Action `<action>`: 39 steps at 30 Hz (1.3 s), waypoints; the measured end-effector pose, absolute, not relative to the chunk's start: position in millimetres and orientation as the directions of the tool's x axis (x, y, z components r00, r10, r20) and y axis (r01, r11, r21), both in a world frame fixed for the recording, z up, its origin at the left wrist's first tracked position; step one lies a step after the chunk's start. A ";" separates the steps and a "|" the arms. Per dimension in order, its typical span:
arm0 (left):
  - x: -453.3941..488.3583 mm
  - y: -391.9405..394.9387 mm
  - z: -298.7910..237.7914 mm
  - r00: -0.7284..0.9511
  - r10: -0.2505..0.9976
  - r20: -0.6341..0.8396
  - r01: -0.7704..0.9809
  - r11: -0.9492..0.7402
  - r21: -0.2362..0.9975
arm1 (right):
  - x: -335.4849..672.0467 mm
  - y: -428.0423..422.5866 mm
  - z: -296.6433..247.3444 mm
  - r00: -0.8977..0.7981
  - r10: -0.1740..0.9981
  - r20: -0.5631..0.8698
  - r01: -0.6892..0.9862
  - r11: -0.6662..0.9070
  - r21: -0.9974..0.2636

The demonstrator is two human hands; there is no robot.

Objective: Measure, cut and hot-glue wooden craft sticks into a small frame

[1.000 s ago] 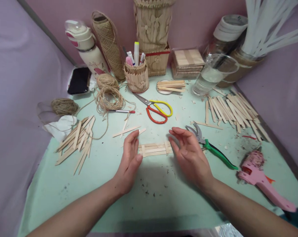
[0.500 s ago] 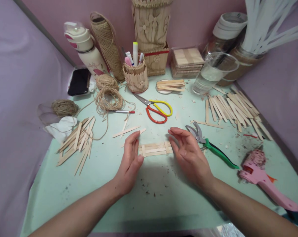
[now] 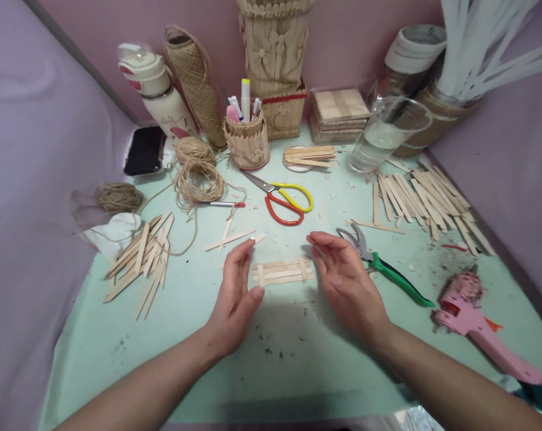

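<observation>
A small panel of popsicle sticks (image 3: 282, 273) lies flat on the pale green table, several sticks side by side with two short crosspieces over them. At its left end, my left hand (image 3: 239, 299) is held on edge, fingers extended, holding nothing. My right hand (image 3: 347, 281) mirrors it by the right end, fingers loosely curved and apart from the thumb, also holding nothing. Just right of that hand lie green-handled pruning shears (image 3: 387, 272) with parted blades. Beyond the panel are scissors (image 3: 282, 200) with one red and one yellow handle.
A pink glue gun (image 3: 481, 326) lies at right, below a heap of popsicle sticks (image 3: 432, 197). More sticks (image 3: 140, 257) and twine coils (image 3: 199, 179) are at left. A plastic cup of water (image 3: 378, 140), a pen holder (image 3: 248, 143) and a bottle (image 3: 163, 99) stand behind.
Both hands have drawn very slightly apart, baring the ends of the stick panel. The left thumb has shifted a little to the right. The panel stays in place.
</observation>
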State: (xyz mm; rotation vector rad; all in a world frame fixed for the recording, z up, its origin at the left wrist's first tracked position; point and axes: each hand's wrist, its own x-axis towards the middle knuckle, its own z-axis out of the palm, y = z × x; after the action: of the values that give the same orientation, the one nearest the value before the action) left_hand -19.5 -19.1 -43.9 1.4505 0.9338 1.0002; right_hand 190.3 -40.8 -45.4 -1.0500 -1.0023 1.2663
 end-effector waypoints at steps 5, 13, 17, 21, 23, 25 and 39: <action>-34.8 -2.0 -30.7 0.399 0.888 0.229 0.466 -0.412 0.783 | 197.6 -38.4 -37.3 0.077 0.987 0.141 -0.109 0.149 -0.983; -45.8 15.6 -19.9 0.581 0.813 0.033 0.624 -0.471 0.623 | 211.6 -34.3 -20.0 0.124 0.943 0.309 0.105 0.297 -0.949; -44.9 14.7 -18.7 0.597 0.802 -0.022 0.634 -0.455 0.625 | 213.0 -34.5 -17.4 0.114 0.934 0.339 0.108 0.328 -0.939; -43.0 13.4 -18.3 0.602 0.798 -0.023 0.639 -0.465 0.612 | 212.6 -35.4 -17.1 0.088 0.925 0.371 0.121 0.360 -0.925; -42.4 12.8 -18.8 0.597 0.802 -0.017 0.643 -0.466 0.608 | 212.5 -36.0 -17.6 0.076 0.921 0.382 0.148 0.368 -0.918; -42.1 12.5 -19.5 0.587 0.809 -0.011 0.644 -0.459 0.611 | 212.7 -36.5 -18.4 0.064 0.920 0.386 0.173 0.371 -0.913; -41.5 11.7 -22.2 0.579 0.815 -0.019 0.659 -0.454 0.600 | 213.6 -36.5 -18.0 0.041 0.910 0.414 0.176 0.401 -0.899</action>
State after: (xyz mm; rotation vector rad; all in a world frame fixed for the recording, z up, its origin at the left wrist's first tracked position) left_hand -41.5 11.7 -22.2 2.2502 1.1707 0.3660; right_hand 213.6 -36.5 -18.0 -1.0394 -1.4392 0.7553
